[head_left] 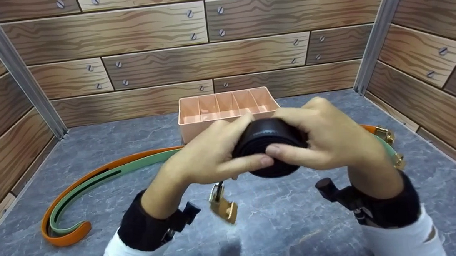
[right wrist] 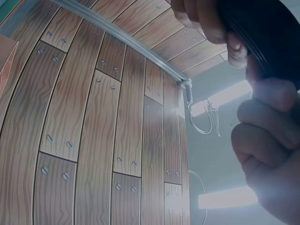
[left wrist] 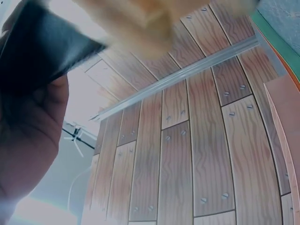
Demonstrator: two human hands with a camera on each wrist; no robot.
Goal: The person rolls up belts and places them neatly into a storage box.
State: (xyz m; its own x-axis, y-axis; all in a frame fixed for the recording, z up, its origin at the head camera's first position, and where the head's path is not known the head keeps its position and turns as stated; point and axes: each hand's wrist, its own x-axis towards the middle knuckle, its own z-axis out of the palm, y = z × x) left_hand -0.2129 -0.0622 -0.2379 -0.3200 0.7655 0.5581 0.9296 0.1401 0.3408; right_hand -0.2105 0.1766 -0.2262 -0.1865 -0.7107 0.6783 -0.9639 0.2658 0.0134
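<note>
Wood-patterned walls (head_left: 154,27) frame the counter (head_left: 301,213); above it, left hand (head_left: 210,153) and right hand (head_left: 324,139) curl round a rolled black belt (head_left: 270,135), thumbs (head_left: 248,163) pressed across the coil, seemingly so it can't unwind; a gold buckle (head_left: 223,208) dangles beneath, a divided pink box (head_left: 195,128) behind.

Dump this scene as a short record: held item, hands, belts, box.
held: black roll
grip: left hand on its left side, right hand on its right
thumbs: both across the roll's near face
gold buckle: hangs below the left hand; link to roll hidden
belts: orange belt and green belt, side by side on table, middles hidden behind hands
box: pink box, divided, beyond the hands
</note>
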